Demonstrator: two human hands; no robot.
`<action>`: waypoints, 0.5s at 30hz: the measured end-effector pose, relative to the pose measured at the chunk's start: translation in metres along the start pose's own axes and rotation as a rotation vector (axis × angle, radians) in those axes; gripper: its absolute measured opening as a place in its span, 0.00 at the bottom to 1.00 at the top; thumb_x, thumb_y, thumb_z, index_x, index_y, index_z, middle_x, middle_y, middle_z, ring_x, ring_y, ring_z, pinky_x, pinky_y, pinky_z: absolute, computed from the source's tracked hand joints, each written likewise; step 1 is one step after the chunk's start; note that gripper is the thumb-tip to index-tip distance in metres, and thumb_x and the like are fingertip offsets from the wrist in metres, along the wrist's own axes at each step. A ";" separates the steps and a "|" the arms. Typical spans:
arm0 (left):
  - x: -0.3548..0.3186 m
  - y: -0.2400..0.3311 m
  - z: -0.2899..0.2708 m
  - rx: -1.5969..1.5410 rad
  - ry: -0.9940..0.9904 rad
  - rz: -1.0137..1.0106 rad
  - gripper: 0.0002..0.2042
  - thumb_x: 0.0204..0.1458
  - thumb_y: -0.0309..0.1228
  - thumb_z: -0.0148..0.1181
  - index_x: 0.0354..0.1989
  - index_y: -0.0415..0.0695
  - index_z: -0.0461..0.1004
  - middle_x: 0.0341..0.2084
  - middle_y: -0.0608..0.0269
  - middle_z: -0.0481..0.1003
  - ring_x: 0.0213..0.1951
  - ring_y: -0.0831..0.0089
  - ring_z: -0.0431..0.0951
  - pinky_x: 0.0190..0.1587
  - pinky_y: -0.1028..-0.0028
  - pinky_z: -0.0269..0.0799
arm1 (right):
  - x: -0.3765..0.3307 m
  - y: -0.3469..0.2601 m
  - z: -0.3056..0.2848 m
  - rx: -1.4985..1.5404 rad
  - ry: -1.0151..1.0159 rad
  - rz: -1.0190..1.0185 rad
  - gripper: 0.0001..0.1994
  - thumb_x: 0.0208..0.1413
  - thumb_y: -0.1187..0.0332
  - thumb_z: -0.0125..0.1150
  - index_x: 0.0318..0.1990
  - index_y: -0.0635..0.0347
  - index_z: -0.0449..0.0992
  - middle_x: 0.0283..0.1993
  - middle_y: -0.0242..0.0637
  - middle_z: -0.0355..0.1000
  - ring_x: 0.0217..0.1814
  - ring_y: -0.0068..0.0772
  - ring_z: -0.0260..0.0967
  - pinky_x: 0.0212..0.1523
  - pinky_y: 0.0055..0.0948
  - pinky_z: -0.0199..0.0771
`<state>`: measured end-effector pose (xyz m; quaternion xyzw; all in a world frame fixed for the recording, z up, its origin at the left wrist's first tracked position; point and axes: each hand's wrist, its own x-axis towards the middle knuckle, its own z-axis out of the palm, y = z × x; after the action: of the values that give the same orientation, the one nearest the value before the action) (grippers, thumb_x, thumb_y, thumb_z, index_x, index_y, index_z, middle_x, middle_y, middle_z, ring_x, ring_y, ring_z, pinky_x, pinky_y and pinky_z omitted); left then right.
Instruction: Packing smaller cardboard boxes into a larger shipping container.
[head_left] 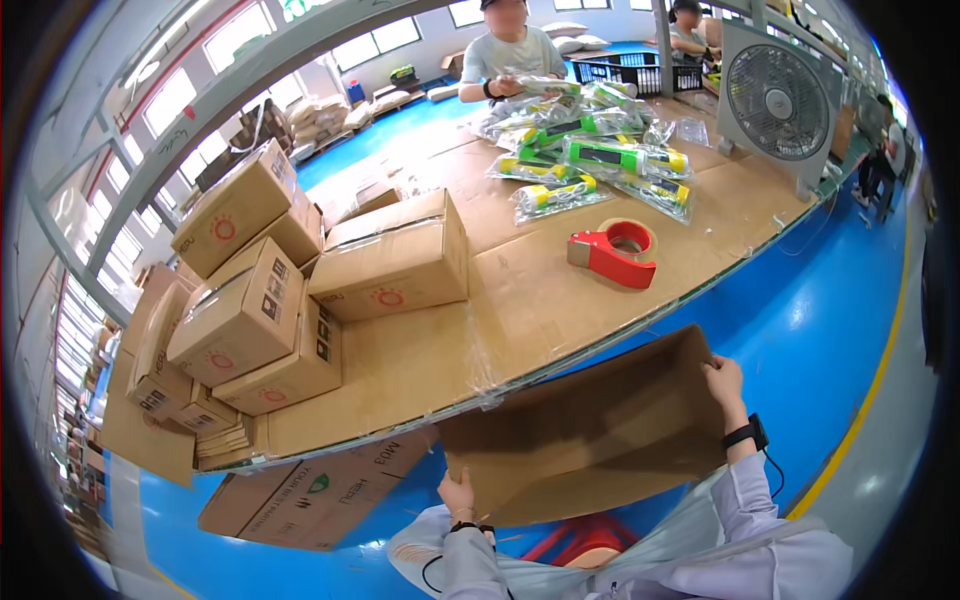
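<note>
I hold a flat, unfolded brown cardboard box point(590, 430) in front of me, below the table edge. My left hand point(458, 494) grips its lower left edge. My right hand point(726, 381) grips its upper right corner, and a black band sits on that wrist. A red tape dispenser point(612, 250) with a roll of tape lies on the cardboard-covered table point(420, 370) beyond the box.
Several closed cardboard boxes point(390, 255) are stacked on the table's left. Green and yellow bagged packs point(590, 160) lie at the far end, where another person point(510, 55) handles them. A white fan point(778, 100) stands at right. A flat carton point(310, 495) leans under the table. The floor is blue.
</note>
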<state>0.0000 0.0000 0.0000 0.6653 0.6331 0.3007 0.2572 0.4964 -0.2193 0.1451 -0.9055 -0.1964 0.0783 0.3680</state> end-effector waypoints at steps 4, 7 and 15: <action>-0.001 0.009 -0.007 -0.040 0.024 0.023 0.14 0.48 0.34 0.63 0.39 0.37 0.76 0.31 0.45 0.78 0.37 0.47 0.78 0.38 0.62 0.73 | -0.003 0.006 0.007 -0.063 0.049 -0.024 0.14 0.47 0.61 0.59 0.38 0.59 0.80 0.30 0.47 0.76 0.35 0.48 0.75 0.37 0.40 0.71; -0.002 0.008 -0.011 -0.025 0.040 0.022 0.14 0.49 0.34 0.63 0.38 0.36 0.76 0.31 0.45 0.78 0.36 0.47 0.78 0.37 0.62 0.73 | -0.011 0.002 0.010 -0.057 0.104 -0.039 0.13 0.47 0.61 0.59 0.34 0.61 0.80 0.29 0.48 0.75 0.34 0.52 0.73 0.36 0.42 0.71; -0.014 0.008 -0.009 -0.046 0.072 -0.020 0.14 0.48 0.35 0.63 0.37 0.36 0.77 0.29 0.45 0.78 0.35 0.48 0.78 0.36 0.61 0.73 | -0.012 0.003 0.005 -0.038 0.113 -0.054 0.13 0.47 0.62 0.58 0.36 0.61 0.80 0.30 0.49 0.76 0.36 0.52 0.74 0.39 0.42 0.72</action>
<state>-0.0011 -0.0149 0.0105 0.6415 0.6416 0.3364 0.2523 0.4853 -0.2235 0.1395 -0.9096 -0.2010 0.0132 0.3633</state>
